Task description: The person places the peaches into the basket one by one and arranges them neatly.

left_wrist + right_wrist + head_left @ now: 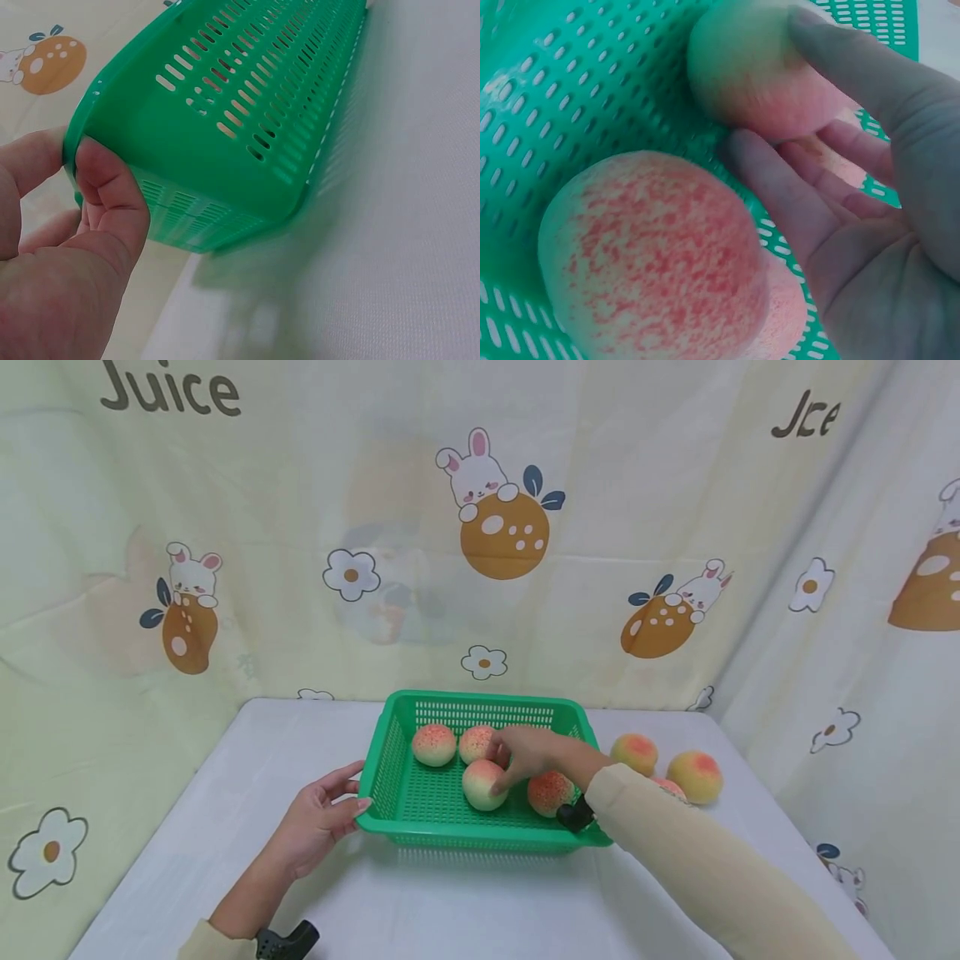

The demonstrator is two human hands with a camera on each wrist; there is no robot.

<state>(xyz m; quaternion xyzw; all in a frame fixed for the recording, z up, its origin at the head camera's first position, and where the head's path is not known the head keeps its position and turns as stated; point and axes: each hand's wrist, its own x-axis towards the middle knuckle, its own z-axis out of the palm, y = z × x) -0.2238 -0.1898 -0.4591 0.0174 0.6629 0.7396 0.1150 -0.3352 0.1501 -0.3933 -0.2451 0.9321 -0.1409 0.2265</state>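
A green plastic basket [487, 835] with slotted walls stands on the table. My left hand [318, 818] grips its left rim near the front corner; the left wrist view shows the rim [82, 112] pinched between thumb and fingers. Inside the basket, my right hand [531, 752] holds a pale peach [482, 787] with thumb and fingertips, seen in the right wrist view as a peach [757, 75] blushed pink. Other peaches lie around it: one [434, 745] at the back left, one [474, 743] partly behind the fingers, and a redder speckled one [550, 793] below the right wrist.
Right of the basket, on the white table [300, 735], lie a yellow-red peach [634, 753], a larger one [695, 777] and a third [670, 787] mostly hidden by the right sleeve. A printed curtain [405, 635] hangs behind the table and along its sides.
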